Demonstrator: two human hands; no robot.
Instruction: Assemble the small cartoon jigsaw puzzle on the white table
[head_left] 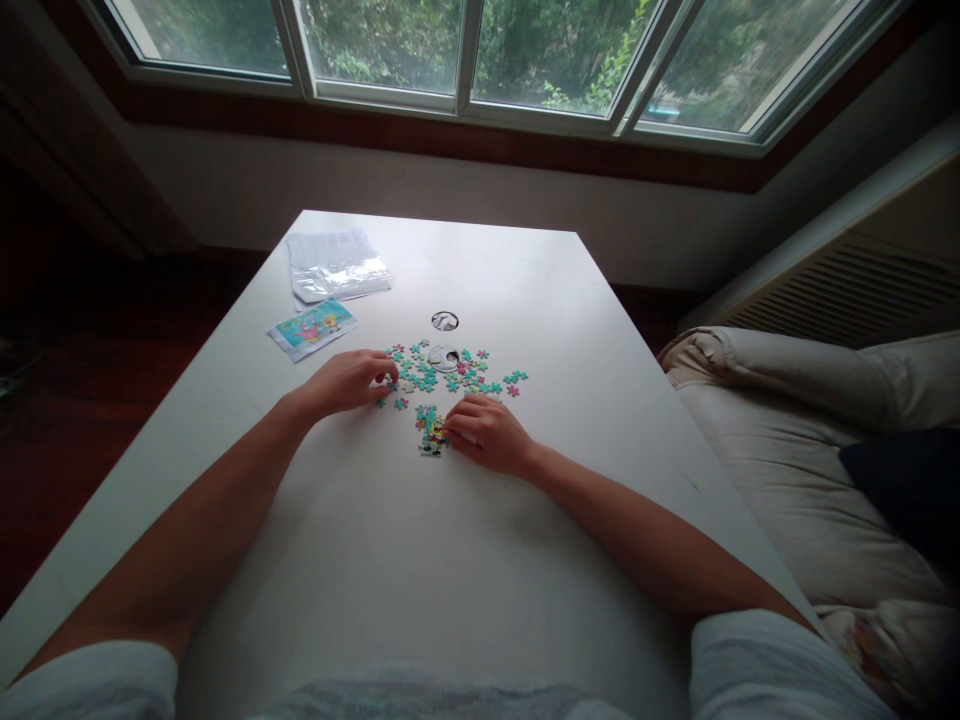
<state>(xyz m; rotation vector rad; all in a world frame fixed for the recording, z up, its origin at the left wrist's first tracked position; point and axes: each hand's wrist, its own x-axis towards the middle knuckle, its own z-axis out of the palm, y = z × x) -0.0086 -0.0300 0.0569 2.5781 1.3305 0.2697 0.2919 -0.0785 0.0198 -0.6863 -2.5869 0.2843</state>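
Loose jigsaw pieces (424,381), mostly turquoise with some pink and green, lie scattered in the middle of the white table. Nearer me is a small joined section of the jigsaw puzzle (430,440) showing a yellow cartoon figure. At the left edge of the loose pieces, my left hand (351,382) is curled with thumb and forefinger closed together; whatever is between them is too small to make out. My right hand (486,432) rests at the right edge of the joined section, fingers bent and pressed together on a jigsaw piece there, partly hiding it.
A picture card (313,328) with cartoon figures lies left of the pieces, below a clear plastic sleeve (337,264) with paper. Two round items, a black-and-white disc (445,321) and a pale disc (442,358), are at the centre. A beige sofa (757,470) stands right of the table.
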